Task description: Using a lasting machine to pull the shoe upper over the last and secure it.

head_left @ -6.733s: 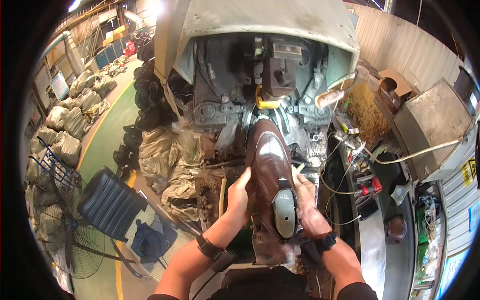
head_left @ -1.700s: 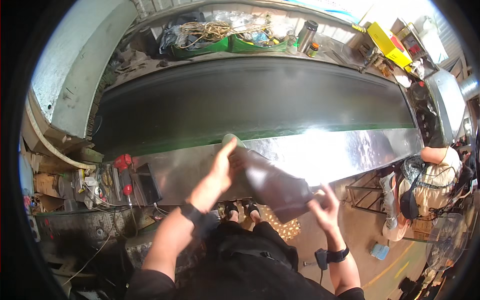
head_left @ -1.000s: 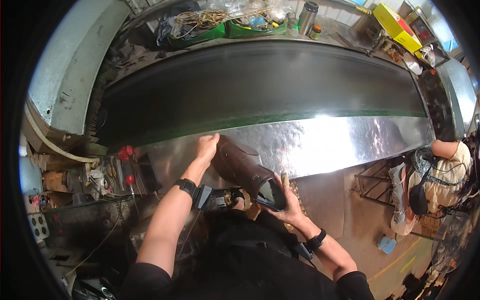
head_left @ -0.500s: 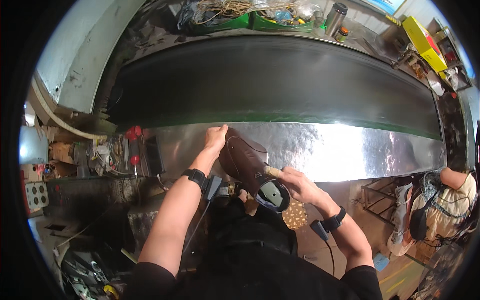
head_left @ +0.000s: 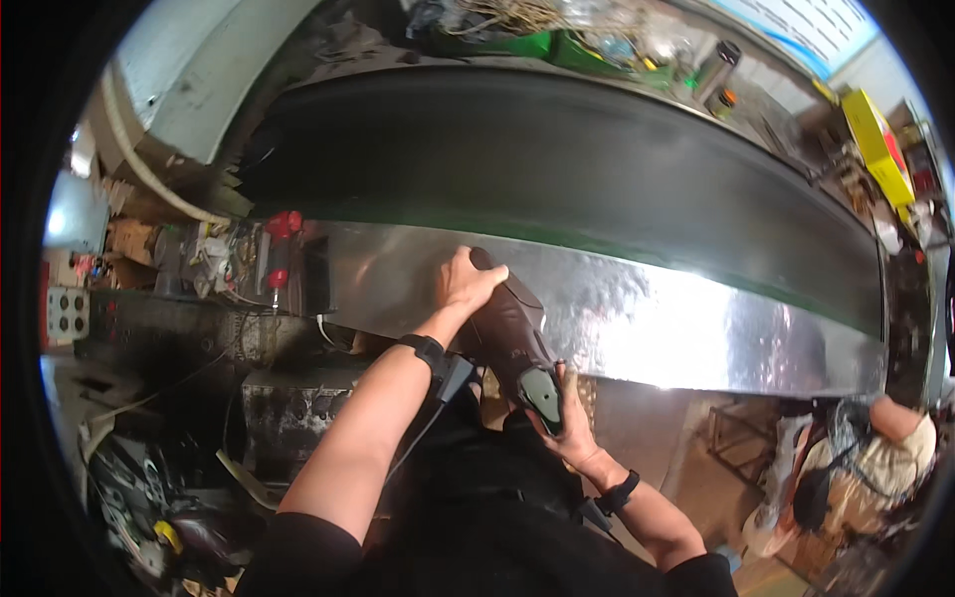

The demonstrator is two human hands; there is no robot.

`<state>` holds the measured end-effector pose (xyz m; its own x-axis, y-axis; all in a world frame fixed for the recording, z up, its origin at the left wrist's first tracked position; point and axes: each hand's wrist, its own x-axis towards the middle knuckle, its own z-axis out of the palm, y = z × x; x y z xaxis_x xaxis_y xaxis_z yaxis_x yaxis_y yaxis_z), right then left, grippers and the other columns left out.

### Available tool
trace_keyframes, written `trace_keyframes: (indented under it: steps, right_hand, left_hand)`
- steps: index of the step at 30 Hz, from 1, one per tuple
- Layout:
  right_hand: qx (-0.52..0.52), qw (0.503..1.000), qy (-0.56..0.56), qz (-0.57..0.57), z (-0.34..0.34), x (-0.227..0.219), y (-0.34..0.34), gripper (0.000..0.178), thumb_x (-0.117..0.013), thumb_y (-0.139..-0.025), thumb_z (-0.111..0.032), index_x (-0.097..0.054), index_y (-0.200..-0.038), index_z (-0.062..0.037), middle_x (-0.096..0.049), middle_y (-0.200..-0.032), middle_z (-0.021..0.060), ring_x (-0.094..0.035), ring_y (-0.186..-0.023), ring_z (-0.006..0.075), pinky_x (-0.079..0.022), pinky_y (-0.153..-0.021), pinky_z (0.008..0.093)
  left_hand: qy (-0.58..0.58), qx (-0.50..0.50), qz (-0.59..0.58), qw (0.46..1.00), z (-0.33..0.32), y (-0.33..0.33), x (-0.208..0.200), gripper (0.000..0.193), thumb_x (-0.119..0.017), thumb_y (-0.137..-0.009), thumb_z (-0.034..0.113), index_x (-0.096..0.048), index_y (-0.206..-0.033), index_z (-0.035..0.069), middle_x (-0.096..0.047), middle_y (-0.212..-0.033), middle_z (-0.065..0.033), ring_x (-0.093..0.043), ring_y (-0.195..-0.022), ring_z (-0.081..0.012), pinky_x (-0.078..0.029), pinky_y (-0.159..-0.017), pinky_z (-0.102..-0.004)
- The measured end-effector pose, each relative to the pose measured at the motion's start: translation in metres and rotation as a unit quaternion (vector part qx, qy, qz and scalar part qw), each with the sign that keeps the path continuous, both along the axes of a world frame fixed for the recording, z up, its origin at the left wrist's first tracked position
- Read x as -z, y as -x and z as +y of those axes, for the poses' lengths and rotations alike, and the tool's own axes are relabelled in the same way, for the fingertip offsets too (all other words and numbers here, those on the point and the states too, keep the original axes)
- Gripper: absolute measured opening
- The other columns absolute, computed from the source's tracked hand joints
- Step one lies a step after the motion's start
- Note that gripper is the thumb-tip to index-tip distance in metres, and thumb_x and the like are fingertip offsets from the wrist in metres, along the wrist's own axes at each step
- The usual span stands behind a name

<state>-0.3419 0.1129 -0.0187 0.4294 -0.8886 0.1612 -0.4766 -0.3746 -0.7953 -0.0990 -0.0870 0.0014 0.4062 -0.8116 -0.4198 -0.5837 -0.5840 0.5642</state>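
A dark brown leather boot (head_left: 509,323) is held at a slant over the near edge of the metal ledge. Its toe end points away from me. In its opening near my body shows the grey-green top of a shoe last (head_left: 540,390) with a small hole in it. My left hand (head_left: 468,283) is wrapped over the toe end, thumb across the top. At the opening, my right hand (head_left: 571,418) grips the boot from the right side, its fingers partly hidden underneath. Black straps with small devices sit on both wrists.
Beyond the shiny metal ledge (head_left: 637,323) runs a wide black conveyor belt (head_left: 567,169). Green bins (head_left: 607,62) of scraps and a flask (head_left: 718,72) stand behind it. A red-handled tool (head_left: 283,227) lies left. To the right, a person's knee (head_left: 895,418) shows beside a metal rack (head_left: 741,438).
My left hand has shifted from the toe's side to over its top. My right hand has gone from touching the boot's side near the opening to gripping the opening end. The view has turned.
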Motion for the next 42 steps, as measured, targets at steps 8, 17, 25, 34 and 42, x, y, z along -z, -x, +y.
trace_keyframes:
  steps: [8,17,25,34,42]
  right_hand:
    - [-0.042,0.969,-0.150,-0.192,-0.021,-0.019,-0.024,0.107,-0.084,-0.082,-0.017,-0.013,-0.161,-0.0015,-0.047,-0.148,0.0188,-0.047,-0.135,0.0341,-0.039,-0.112,0.0420]
    - [-0.240,0.800,-0.499,-0.231,-0.057,-0.132,-0.159,0.067,-0.053,-0.107,-0.027,-0.023,-0.160,0.0004,-0.047,-0.150,0.0166,-0.053,-0.130,0.0250,-0.043,-0.111,0.0364]
    - [-0.375,0.815,-0.395,-0.198,0.130,-0.189,-0.337,0.062,-0.068,-0.099,-0.016,-0.042,-0.150,0.0062,-0.063,-0.132,0.0120,-0.062,-0.109,0.0145,-0.052,-0.093,0.0284]
    - [-0.396,0.767,-0.465,-0.197,0.244,-0.210,-0.433,0.040,-0.067,-0.099,-0.010,-0.057,-0.136,0.0042,-0.073,-0.101,0.0073,-0.067,-0.082,0.0102,-0.055,-0.069,0.0232]
    - [-0.406,0.712,-0.544,-0.180,0.300,-0.220,-0.496,0.030,-0.066,-0.098,-0.010,-0.062,-0.126,0.0001,-0.073,-0.101,0.0086,-0.070,-0.079,0.0128,-0.057,-0.066,0.0262]
  left_hand:
    - [0.142,-0.083,0.150,0.975,0.040,-0.066,-0.036,0.061,-0.079,-0.069,0.038,-0.067,-0.110,-0.005,-0.073,-0.105,-0.0210,-0.071,-0.097,-0.0328,-0.055,-0.087,-0.0408]
    - [0.316,-0.198,0.090,0.923,0.223,-0.151,-0.177,0.057,-0.078,-0.067,0.038,-0.066,-0.105,-0.003,-0.072,-0.094,-0.0209,-0.070,-0.088,-0.0328,-0.053,-0.082,-0.0408]
    - [0.438,-0.538,-0.136,0.707,0.506,-0.269,-0.227,0.063,-0.082,-0.079,0.046,-0.060,-0.116,-0.001,-0.065,-0.113,-0.0235,-0.062,-0.108,-0.0349,-0.048,-0.094,-0.0392]
    - [0.323,-0.544,-0.142,0.762,0.701,-0.302,-0.185,0.076,-0.083,-0.072,0.017,-0.054,-0.141,0.002,-0.072,-0.114,-0.0200,-0.069,-0.109,-0.0310,-0.053,-0.095,-0.0418]
    - [0.573,-0.520,0.299,0.558,0.749,-0.271,-0.177,0.039,-0.066,-0.096,0.024,-0.064,-0.128,0.003,-0.066,-0.126,-0.0086,-0.061,-0.117,-0.0188,-0.049,-0.097,-0.0351]
